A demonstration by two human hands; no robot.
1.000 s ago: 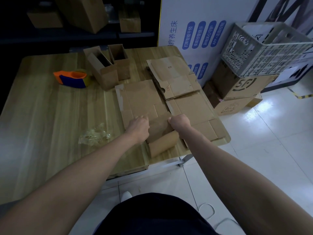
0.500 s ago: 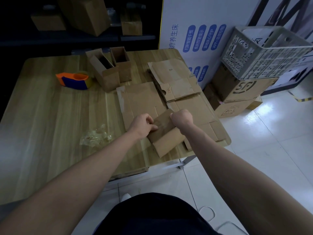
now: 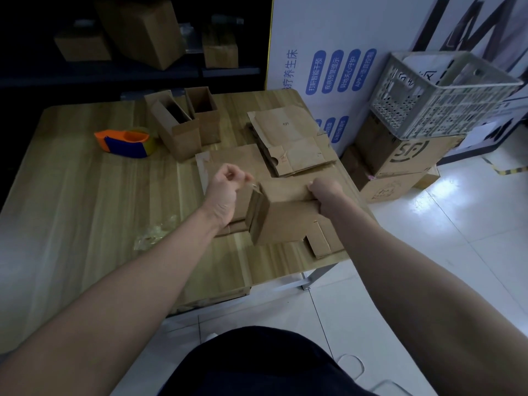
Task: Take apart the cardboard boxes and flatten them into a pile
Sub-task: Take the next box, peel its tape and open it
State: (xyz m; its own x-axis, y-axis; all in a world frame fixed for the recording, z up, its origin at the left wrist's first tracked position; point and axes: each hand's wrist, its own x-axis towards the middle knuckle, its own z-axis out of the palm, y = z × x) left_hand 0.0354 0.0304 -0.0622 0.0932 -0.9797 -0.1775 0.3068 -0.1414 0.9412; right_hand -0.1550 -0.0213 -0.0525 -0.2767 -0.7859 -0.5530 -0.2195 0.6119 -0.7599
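Spanning most of the view, the wooden worktop (image 3: 85, 210) carries everything in play. On the floor to its right, a grey plastic crate (image 3: 445, 92) sits tilted on stacked printed cartons (image 3: 400, 155). Flattened cardboard sheets (image 3: 294, 144) lie overlapping across the right side of the worktop, from the far edge to the near right corner. Above the near part of that pile the small box (image 3: 285, 221) is held off the surface, still folded into shape, its long side running left to right and its left end face turned toward the camera. Two open boxes (image 3: 177, 130) stand side by side at the far middle of the worktop, mouths up. Gripping the small box's right end, the right hand (image 3: 325, 192) has its fingers curled over the top edge. The left hand (image 3: 225, 184), just beside the box's upper left corner, has its fingertips drawn together, pinching what looks like a thin clear tape strip (image 3: 254, 185). An orange and blue tape dispenser (image 3: 125, 141) rests left of the open boxes. A crumpled wad of clear tape (image 3: 157, 235) lies near the left forearm.
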